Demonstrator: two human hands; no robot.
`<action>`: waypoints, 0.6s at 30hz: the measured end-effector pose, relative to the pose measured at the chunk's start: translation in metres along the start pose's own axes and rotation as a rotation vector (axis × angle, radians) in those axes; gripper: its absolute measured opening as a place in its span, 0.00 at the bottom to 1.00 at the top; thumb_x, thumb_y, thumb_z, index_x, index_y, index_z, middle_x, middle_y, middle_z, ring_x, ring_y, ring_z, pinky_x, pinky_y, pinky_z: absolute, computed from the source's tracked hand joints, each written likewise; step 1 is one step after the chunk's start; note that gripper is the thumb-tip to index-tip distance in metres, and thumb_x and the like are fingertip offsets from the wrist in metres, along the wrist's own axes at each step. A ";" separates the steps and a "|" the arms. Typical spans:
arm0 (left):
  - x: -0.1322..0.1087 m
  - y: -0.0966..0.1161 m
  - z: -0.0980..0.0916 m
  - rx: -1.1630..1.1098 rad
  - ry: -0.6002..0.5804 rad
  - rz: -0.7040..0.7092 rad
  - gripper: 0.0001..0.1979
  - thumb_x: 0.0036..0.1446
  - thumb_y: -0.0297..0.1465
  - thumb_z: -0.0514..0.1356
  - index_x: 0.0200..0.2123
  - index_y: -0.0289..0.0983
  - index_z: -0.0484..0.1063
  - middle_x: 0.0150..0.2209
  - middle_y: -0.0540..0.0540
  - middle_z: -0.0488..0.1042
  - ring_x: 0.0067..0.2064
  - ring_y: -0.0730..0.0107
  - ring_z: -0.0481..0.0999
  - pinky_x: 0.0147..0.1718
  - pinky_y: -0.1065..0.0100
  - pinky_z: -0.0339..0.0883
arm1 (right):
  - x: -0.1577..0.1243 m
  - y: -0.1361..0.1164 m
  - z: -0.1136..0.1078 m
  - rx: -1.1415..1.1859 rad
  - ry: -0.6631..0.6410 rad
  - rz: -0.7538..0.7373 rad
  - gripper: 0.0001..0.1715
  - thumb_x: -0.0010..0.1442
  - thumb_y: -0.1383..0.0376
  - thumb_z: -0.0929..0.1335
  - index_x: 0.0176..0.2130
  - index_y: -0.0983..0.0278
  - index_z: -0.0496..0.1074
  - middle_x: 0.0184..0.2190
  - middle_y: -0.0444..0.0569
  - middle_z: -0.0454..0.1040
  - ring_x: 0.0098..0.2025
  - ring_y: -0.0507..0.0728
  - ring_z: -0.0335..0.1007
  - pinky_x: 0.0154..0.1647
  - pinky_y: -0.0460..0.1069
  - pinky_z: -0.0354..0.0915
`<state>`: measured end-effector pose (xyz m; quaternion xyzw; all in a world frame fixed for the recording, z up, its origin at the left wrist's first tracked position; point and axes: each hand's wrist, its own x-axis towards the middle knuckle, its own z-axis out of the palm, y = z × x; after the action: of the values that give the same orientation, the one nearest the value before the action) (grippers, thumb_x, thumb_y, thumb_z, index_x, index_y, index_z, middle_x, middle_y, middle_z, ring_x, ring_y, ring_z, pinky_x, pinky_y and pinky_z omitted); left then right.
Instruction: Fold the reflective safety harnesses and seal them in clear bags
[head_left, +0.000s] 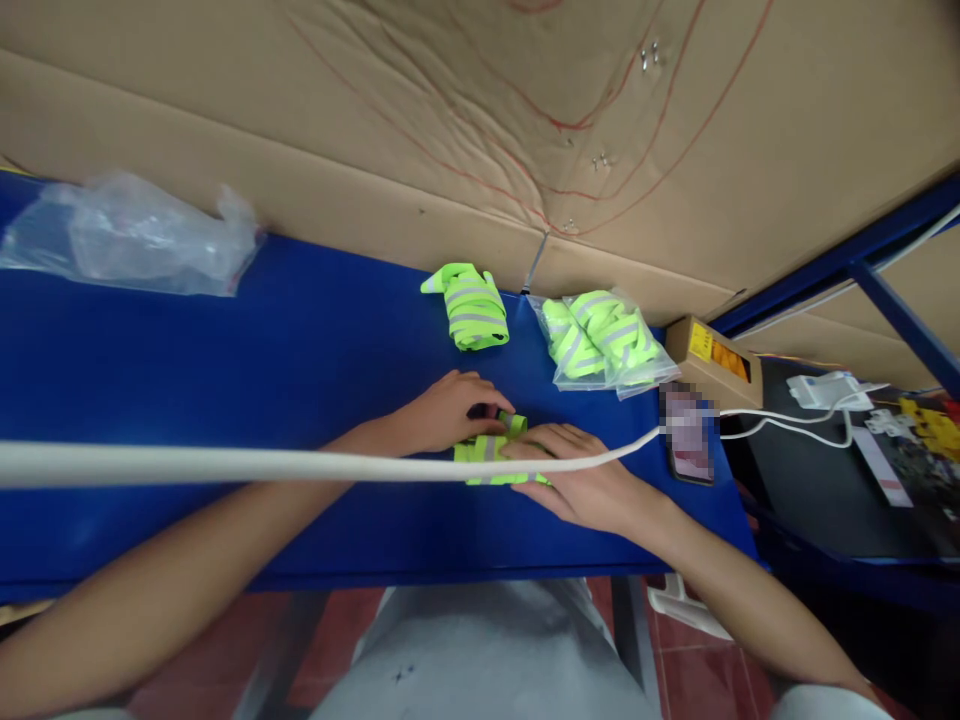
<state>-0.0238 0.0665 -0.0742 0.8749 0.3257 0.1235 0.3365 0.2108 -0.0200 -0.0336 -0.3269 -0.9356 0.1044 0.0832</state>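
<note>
On the blue table, a neon-yellow reflective strap [480, 450] with grey stripes lies folded between my hands. My left hand [442, 415] curls its thumb and fingers at the strap's far left side, pinching a raised fold. From the right, my right hand [581, 475] grips the same strap, fingers over the top and thumb along the near edge. A white cable [300, 465] crosses in front of the view and hides part of the strap. Beyond my hands sits another rolled reflective strap [474, 310], and to its right are clear bags of reflective straps [604, 340].
A crumpled clear plastic bag [150, 240] lies at the back left of the blue table [322, 340]. On the right are a phone [688, 435] with the cable and a cardboard box [686, 360]. A cardboard wall [337, 180] stands behind; a black side table [810, 500] holds small parts.
</note>
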 end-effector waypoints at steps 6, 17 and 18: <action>-0.006 0.009 -0.018 -0.093 -0.133 -0.094 0.33 0.73 0.47 0.34 0.53 0.43 0.76 0.50 0.46 0.79 0.54 0.62 0.75 0.57 0.59 0.61 | 0.014 0.020 -0.001 0.139 -0.003 0.087 0.19 0.75 0.57 0.62 0.56 0.65 0.70 0.46 0.56 0.78 0.46 0.61 0.77 0.47 0.53 0.73; -0.013 0.032 -0.009 0.011 -0.106 -0.104 0.15 0.59 0.41 0.64 0.45 0.37 0.73 0.47 0.41 0.76 0.47 0.55 0.77 0.46 0.60 0.69 | 0.015 0.010 0.001 0.227 0.031 0.141 0.32 0.66 0.55 0.72 0.63 0.63 0.62 0.60 0.60 0.71 0.60 0.66 0.71 0.59 0.60 0.69; -0.013 0.033 -0.008 -0.014 -0.090 -0.124 0.15 0.58 0.39 0.64 0.44 0.37 0.73 0.45 0.42 0.77 0.45 0.56 0.78 0.44 0.61 0.69 | 0.013 0.009 0.003 0.244 0.045 0.168 0.34 0.65 0.55 0.73 0.63 0.63 0.61 0.59 0.60 0.72 0.58 0.66 0.73 0.57 0.60 0.70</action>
<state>-0.0215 0.0435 -0.0464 0.8554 0.3630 0.0651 0.3638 0.2053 -0.0049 -0.0381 -0.3938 -0.8831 0.2169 0.1340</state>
